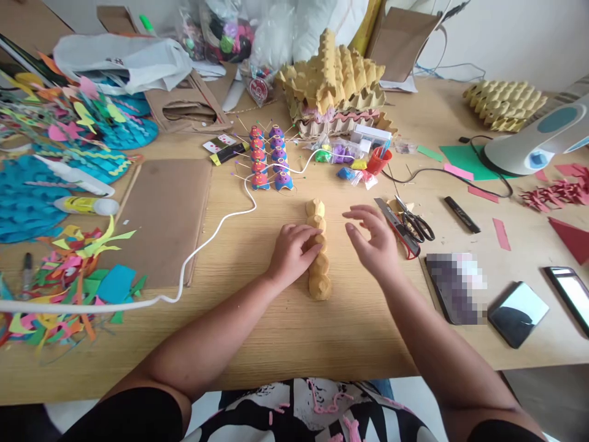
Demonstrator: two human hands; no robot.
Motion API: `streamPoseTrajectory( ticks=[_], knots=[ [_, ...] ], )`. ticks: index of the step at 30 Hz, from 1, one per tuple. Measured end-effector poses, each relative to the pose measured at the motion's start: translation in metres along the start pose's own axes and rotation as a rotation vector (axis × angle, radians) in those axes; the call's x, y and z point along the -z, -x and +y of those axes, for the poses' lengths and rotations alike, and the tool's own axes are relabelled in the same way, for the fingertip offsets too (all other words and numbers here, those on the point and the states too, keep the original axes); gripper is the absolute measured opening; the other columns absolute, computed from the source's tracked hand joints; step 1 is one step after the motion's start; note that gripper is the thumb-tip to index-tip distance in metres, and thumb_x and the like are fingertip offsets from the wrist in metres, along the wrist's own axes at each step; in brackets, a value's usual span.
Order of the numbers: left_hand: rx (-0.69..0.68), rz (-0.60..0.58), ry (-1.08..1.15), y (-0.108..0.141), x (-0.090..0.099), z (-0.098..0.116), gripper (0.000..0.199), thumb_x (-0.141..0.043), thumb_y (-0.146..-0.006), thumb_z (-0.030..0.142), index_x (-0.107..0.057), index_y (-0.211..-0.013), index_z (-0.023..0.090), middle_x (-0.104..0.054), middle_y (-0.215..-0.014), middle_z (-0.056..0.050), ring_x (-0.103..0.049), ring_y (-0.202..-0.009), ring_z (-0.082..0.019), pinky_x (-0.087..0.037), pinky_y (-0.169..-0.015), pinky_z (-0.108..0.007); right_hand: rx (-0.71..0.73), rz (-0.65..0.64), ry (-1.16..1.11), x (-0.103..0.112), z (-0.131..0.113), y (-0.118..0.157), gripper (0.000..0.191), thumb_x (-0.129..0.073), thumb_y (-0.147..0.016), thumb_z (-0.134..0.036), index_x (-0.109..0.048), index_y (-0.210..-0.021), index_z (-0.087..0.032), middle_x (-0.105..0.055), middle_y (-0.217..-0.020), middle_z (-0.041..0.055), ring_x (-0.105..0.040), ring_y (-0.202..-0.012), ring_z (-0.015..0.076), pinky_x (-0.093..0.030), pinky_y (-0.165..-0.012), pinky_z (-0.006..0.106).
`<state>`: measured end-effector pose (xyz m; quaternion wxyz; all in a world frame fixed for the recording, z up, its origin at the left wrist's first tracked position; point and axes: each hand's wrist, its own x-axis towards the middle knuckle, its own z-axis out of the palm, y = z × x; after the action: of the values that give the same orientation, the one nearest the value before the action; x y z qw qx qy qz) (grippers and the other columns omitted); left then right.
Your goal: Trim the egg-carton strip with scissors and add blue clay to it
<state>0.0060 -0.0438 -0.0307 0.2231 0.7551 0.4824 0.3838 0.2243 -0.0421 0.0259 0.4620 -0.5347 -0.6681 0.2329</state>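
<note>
A strip of yellow egg-carton cups (321,285) lies lengthwise on the table in front of me. My left hand (294,253) grips its middle from the left side, thumb and fingers over the cups. To the right of the strip, my right hand (373,242) is held apart from it, fingers spread and nothing in them. Just beyond that hand lie a utility knife (396,226) and scissors (414,221). Two painted egg-carton strips, one red (259,158) and one purple (278,156), stand farther back with pins sticking out.
A white cord (221,224) crosses the left side over a cardboard sheet (159,215). Paper scraps (69,276) pile up at left. Egg trays (335,77) are stacked at the back. A red cup (378,161), a lamp base (515,153) and a phone (570,294) occupy the right.
</note>
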Motion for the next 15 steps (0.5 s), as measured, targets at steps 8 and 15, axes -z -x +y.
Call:
streamPoseTrajectory(
  ticks=[8,15],
  knots=[
    [0.021,0.027,0.045,0.000,-0.004,-0.002,0.021,-0.076,-0.096,0.028,-0.078,-0.117,0.024,-0.083,-0.119,-0.006,-0.072,-0.113,-0.027,-0.053,-0.105,-0.046,0.018,-0.156,0.679,0.037,0.070,-0.141,0.025,-0.067,-0.091,-0.022,-0.082,-0.112,-0.019,-0.074,-0.123,0.0179,-0.067,-0.115,0.0362,-0.054,-0.106,0.059],
    [0.047,0.017,0.050,-0.001,-0.004,-0.001,0.021,-0.078,-0.093,0.028,-0.080,-0.114,0.023,-0.083,-0.116,-0.007,-0.072,-0.110,-0.028,-0.055,-0.102,-0.046,0.054,-0.173,0.797,0.027,0.089,-0.207,0.024,-0.062,-0.100,-0.027,-0.082,-0.096,-0.015,-0.074,-0.127,0.0153,-0.061,-0.128,0.0339,-0.048,-0.112,0.057]
  ],
)
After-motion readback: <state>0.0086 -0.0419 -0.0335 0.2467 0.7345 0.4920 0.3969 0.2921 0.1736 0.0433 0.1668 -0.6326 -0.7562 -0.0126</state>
